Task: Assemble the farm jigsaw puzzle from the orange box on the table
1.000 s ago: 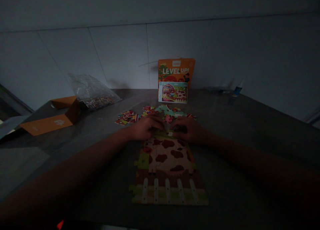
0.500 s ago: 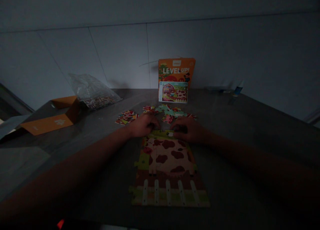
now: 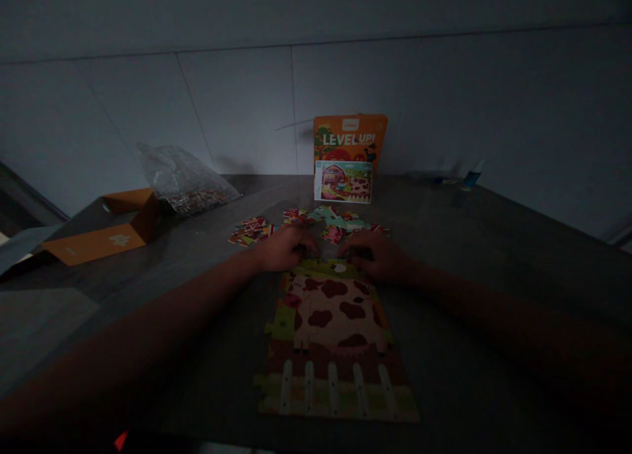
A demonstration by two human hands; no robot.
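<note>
A partly assembled jigsaw puzzle (image 3: 340, 316) lies flat in front of me, showing a spotted cow above a white fence. Tabs stick out along its left side. At its far left corner, my left hand (image 3: 286, 247) has its fingers curled onto the edge. My right hand (image 3: 378, 256) grips the far right corner in the same way, thumb and fingers bent. Dim light hides the exact fingertip contact. Just beyond the hands, loose puzzle pieces (image 3: 353, 224) are heaped, with more pieces (image 3: 251, 229) to the left.
An orange puzzle box (image 3: 350, 135) stands against the wall, a picture card (image 3: 344, 182) leaning on it. To the left are a clear plastic bag (image 3: 185, 181) of pieces and an opened orange carton (image 3: 99, 240). A small blue bottle (image 3: 472, 176) stands at the far right.
The assembled puzzle has slid slightly toward me, its near edge now lower in view. Both hands remain at its far corners, nearly in the same place.
</note>
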